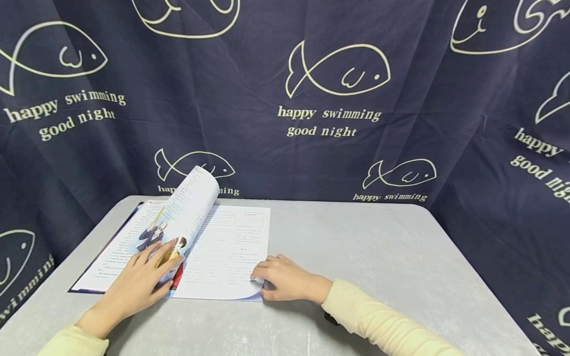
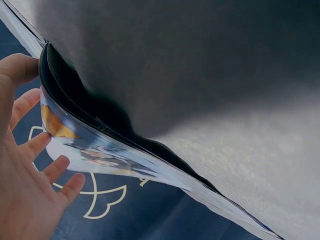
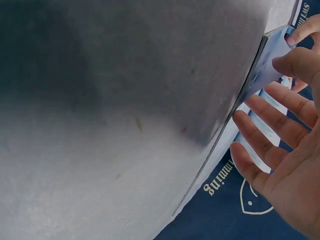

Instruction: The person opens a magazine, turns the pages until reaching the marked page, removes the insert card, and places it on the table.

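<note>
Head view: open book [image 1: 222, 257] lies on the grey surface [image 1: 365, 247]
Left hand [image 1: 141, 277]: spread fingers rest against curled pages [image 1: 192, 207]
Right hand [image 1: 289, 281]: pinches a page [image 1: 242, 284] at the book's lower right corner

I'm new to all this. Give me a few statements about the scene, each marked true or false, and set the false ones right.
1. The left hand touches curled pages of the book. True.
2. The book is closed. False: it lies open on the table.
3. The right hand is at the book's near right corner. True.
4. A plain white wall stands behind. False: a dark curtain with fish outlines hangs there.
</note>
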Demonstrator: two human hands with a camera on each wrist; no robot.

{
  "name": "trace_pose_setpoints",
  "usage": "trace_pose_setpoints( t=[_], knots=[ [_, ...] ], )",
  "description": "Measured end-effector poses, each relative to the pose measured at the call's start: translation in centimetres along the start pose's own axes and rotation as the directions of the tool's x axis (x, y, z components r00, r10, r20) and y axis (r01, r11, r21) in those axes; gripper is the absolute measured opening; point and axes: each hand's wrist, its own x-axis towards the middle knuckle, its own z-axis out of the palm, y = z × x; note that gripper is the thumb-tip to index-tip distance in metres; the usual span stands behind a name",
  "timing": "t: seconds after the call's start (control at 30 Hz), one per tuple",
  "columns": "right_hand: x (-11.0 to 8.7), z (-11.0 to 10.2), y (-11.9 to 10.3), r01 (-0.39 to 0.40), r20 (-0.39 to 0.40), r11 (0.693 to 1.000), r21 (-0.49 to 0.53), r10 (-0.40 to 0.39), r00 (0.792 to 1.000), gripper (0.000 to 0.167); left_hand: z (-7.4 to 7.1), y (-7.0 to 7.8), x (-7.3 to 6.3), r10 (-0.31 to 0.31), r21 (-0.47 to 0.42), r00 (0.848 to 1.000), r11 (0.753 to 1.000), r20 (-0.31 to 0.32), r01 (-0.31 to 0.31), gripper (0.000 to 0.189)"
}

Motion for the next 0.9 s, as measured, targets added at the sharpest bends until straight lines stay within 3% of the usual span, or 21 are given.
trace_pose_setpoints(
  t=[0.5, 0.9],
  knots=[
    [0.27, 0.06, 0.34, 0.027, -0.031, 0.999, -0.026, -0.028, 0.999, 0.018, 0.25, -0.16, 0.08, 0.036, 0.002, 0.999, 0.999, -0.014, -0.036, 0.047],
    [0.44, 0.27, 0.77, 0.031, -0.032, 0.999, -0.022, -0.032, 0.999, 0.015, -0.06, 0.16, 0.04, 0.012, 0.014, 0.999, 1.0, 0.048, -0.013, 0.045]
  ],
)
